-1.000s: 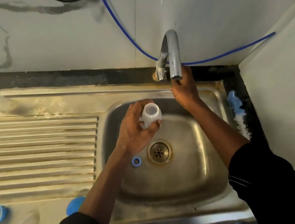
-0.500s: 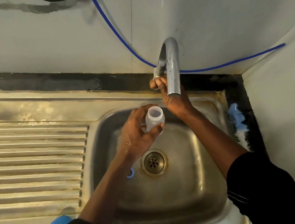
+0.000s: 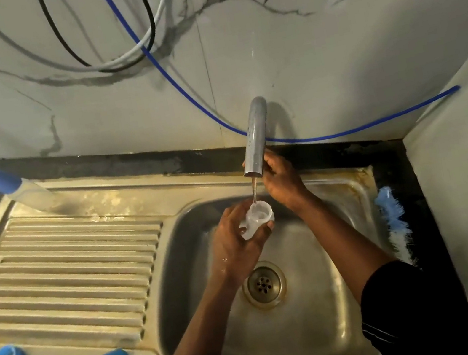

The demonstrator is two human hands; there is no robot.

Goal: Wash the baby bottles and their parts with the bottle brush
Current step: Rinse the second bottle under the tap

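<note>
Left hand (image 3: pixel 235 246) curls around a translucent plastic bottle (image 3: pixel 257 218), mouth up under a thin stream from the chrome tap (image 3: pixel 255 139), above the steel sink (image 3: pixel 316 335). Right hand (image 3: pixel 282 181) reaches behind the tap, grip hidden. Bristly brush (image 3: pixel 393 221) lies on the sink's right rim.

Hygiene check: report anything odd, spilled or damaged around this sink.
Nothing spilled or broken. The stainless steel sink shows yellow-brown staining along its rim and drainboard, and the blue-and-white bottle brush lies on the black ledge beside it.
</note>
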